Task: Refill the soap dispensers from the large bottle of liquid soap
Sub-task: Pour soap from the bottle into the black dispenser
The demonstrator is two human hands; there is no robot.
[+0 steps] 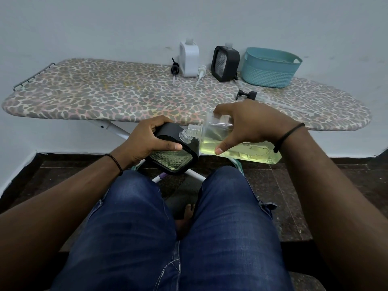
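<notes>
The large soap bottle (pixel 235 143) lies almost on its side in front of my knees, its long axis running left to right, its threaded mouth (pixel 192 130) pointing left and slightly down. The yellow-green soap is pooled along the lower side of the body, level with the neck but, as far as I can tell, not yet streaming out. My right hand (pixel 249 127) has it in a full grip from above, fingers over the top near the shoulder and thumb underneath on the front face.

Just left of that mouth sits the clear neck (pixel 183 137) of the black dispenser (pixel 174 153), tilted so its opening faces up and to the right. The two mouths are touching or very nearly so, the bottle's a little above the dispenser's; I cannot tell which. My left hand (pixel 147 141) grips the dispenser round its black frame, thumb laid across the front edge. Its patterned window shows some soap already inside.

I judge the pour depends on keeping mouth over mouth while I tip the bottle's right end higher.

Beyond, on the ironing board (pixel 105 97), stand a white dispenser (pixel 189 59), a second black dispenser (pixel 225 63) and a teal basket (pixel 270 68), with loose pump heads (pixel 246 95) lying near them.
</notes>
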